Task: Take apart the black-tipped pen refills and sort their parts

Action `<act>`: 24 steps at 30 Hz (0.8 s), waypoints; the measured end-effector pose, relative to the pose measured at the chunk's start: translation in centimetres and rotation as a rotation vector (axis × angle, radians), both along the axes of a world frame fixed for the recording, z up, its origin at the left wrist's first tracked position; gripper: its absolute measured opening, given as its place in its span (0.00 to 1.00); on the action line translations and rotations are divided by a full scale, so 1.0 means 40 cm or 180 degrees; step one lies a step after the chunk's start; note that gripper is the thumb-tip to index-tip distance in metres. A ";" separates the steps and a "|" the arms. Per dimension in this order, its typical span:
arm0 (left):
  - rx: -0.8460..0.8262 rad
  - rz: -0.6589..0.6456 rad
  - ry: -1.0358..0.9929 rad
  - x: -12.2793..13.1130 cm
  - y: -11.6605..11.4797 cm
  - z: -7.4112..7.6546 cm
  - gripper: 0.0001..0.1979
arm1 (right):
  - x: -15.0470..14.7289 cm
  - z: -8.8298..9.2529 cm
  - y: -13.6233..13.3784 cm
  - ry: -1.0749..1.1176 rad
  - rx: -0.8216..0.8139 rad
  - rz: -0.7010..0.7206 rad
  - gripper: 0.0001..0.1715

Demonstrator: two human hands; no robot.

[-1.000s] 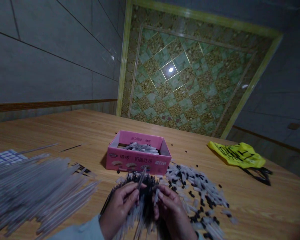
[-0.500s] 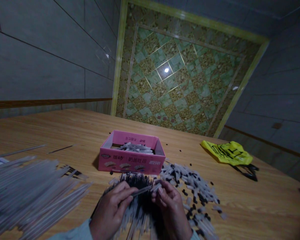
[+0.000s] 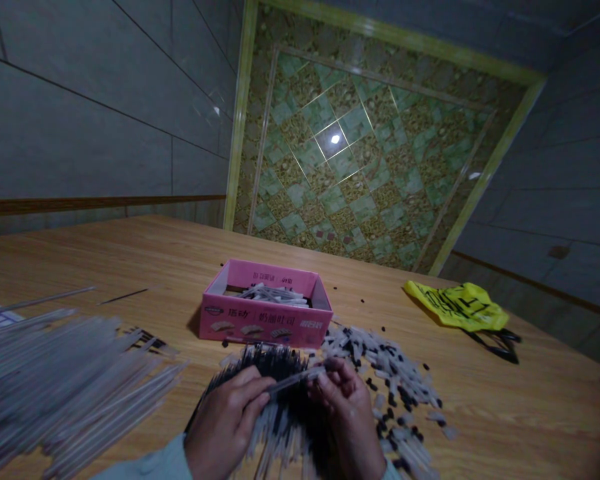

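Between thumb and fingers, my left hand (image 3: 227,417) grips one end of a thin translucent tube (image 3: 291,382). The tube tilts up slightly toward my right hand (image 3: 349,417), whose fingertips are closed on a small clear cap (image 3: 316,372) at its far end. How far the cap sits over the tube cannot be made out. Beneath both hands lies a bundle of thin black-tipped sticks (image 3: 265,363), tips pointing away from me. Right of it spreads a pile of small clear caps and black plugs (image 3: 400,373).
A pink box (image 3: 270,323) holding whitish short pieces stands just beyond the bundle. Many long clear tubes (image 3: 80,387) lie at left. At right is a yellow plastic bag (image 3: 455,305) with black handles. The wooden table (image 3: 170,267) meets tiled walls.
The tube has come into line with the cap in my right fingers, and the hands now hold them end to end. The view has shifted slightly.
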State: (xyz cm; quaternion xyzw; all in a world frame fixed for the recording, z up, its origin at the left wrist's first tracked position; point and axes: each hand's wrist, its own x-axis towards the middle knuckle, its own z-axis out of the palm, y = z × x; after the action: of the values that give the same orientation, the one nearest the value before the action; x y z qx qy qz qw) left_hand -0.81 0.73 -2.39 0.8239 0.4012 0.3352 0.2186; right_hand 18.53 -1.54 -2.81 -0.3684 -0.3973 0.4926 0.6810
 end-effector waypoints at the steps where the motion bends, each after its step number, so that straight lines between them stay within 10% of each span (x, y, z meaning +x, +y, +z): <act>1: 0.0011 0.0002 -0.0003 0.000 0.000 0.000 0.15 | 0.002 -0.002 0.001 -0.0030 0.0011 -0.0041 0.12; 24: -0.0207 0.0099 0.0031 0.003 0.002 -0.002 0.14 | -0.002 0.009 -0.009 -0.1403 0.0041 -0.0281 0.06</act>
State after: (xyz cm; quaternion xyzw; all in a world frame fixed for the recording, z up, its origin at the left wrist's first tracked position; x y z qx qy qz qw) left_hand -0.71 0.82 -2.46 0.8116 0.4258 0.3214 0.2381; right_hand 18.47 -1.88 -2.47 -0.4798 -0.5231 0.3675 0.6009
